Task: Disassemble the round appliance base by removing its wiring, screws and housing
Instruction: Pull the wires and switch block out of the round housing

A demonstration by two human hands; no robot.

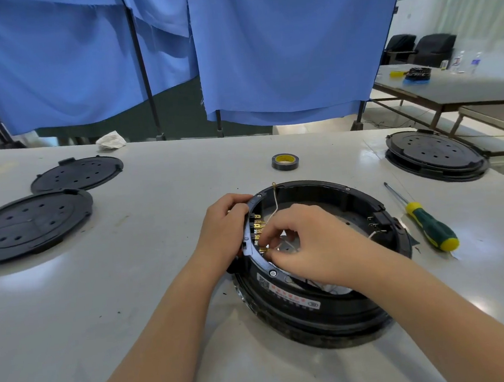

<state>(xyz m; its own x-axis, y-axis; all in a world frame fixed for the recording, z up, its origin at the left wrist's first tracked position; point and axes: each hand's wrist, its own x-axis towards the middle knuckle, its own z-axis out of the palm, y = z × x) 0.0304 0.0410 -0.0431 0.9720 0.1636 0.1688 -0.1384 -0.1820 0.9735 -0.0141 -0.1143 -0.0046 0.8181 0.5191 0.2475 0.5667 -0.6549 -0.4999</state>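
Base position: round appliance base (321, 303), black, open side up, on the white table (169, 304), near the front edge, right of centre.
Left hand: left hand (222, 228) wraps the base's left rim from outside, fingers curled over the edge.
Right hand: right hand (304, 241) reaches inside the ring; fingertips pinched on a brass terminal (263, 250) at the left inner wall.
Wiring: white wire (273, 207) rises from the terminal row to the far rim; a second white lead lies near the right inner wall.
Rim screws: one screw head (272, 273) visible on the near-left rim.
Free room, left: bare tabletop between the left forearm and two black perforated covers (31, 222) lying flat, well apart from the base.
Free room, right: screwdriver (424, 221), green and yellow handle, just beside the base; another stacked base (436, 156) at the far right corner.
Far side: tape roll (284, 161) behind the base; crumpled cloth (110, 140) at the far edge.
Labels: red-and-white sticker (287, 294) with a QR code on the base's near wall; text too small to read.
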